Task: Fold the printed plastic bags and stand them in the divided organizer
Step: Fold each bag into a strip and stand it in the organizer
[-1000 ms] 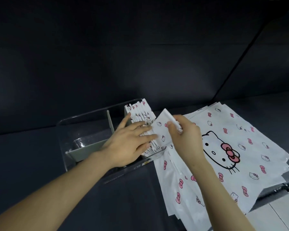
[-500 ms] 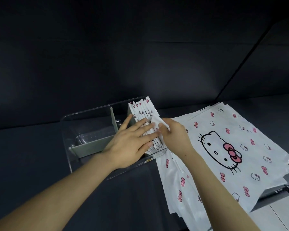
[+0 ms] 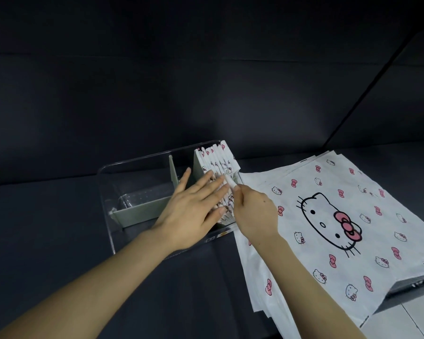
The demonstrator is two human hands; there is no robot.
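The clear organizer point(image 3: 132, 162) sits left of the frame's middle on a dark counter point(image 3: 47, 228), its rounded rim facing a dark backdrop point(image 3: 206, 81) that rises just behind it. Its right end nearly meets the left edge of the flat bags point(image 3: 340, 216), a fanned stack spread over the right of the frame. The stack's near corner reaches past the counter's edge at the lower right, above a pale tiled floor point(image 3: 414, 319). Dark counter surface fills the lower left, crossed by the left forearm; the right forearm lies over the stack's left edge. Grey dividers point(image 3: 137, 212) split the organizer lengthwise and across. The folded bags point(image 3: 218, 160) stand packed on edge in the rightmost compartment, leaning slightly right. The left hand point(image 3: 194, 211) lies flat on their tops, fingers straight and spread, grasping nothing. The right hand point(image 3: 255, 214) pinches the top of one bag point(image 3: 229, 179) between thumb and fingertips at the right end of the row, against the organizer's end wall. The organizer is glossy, see-through plastic; the dividers are matte and flat. The bags are thin white film, faintly creased, printed with pink bows, small cat faces and one large black-outlined cat face.
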